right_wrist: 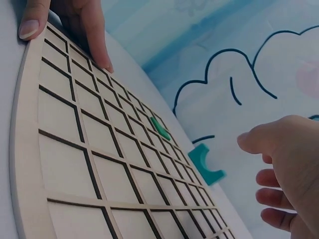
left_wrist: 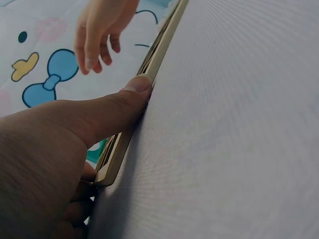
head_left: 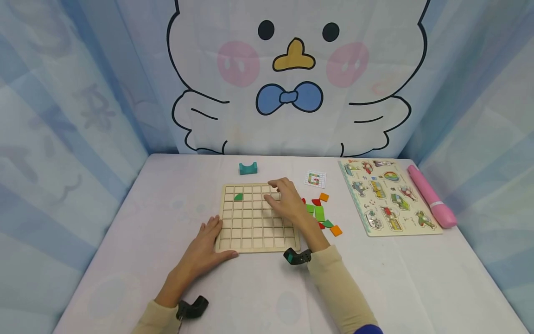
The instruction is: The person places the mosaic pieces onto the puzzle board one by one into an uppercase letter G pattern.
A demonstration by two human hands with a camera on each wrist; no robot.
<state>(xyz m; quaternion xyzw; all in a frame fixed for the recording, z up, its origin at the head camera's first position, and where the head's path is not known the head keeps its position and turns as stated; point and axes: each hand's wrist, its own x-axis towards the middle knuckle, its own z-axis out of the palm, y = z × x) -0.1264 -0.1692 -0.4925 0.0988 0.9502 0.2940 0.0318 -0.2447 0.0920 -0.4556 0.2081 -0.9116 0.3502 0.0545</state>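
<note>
A wooden grid board [head_left: 255, 247] lies on the table, with one green rounded piece [head_left: 238, 197] in a cell near its far left corner. My left hand [head_left: 203, 250] rests at the board's near left corner, its fingers along the left side. In the left wrist view its thumb [left_wrist: 119, 107] presses the near edge. My right hand [head_left: 288, 199] hovers over the board's right part, thumb and fingers apart and loosely bent. In the right wrist view nothing shows between that hand's thumb [right_wrist: 256, 142] and fingers.
Right of the board lie several small pieces, among them a green square [head_left: 319, 213] and an orange square [head_left: 336, 230]. A pattern card [head_left: 315, 179] is behind them. A teal notched block [head_left: 248, 169] stands beyond the board. Farther right are a picture puzzle board [head_left: 392, 199] and a pink stick [head_left: 431, 197].
</note>
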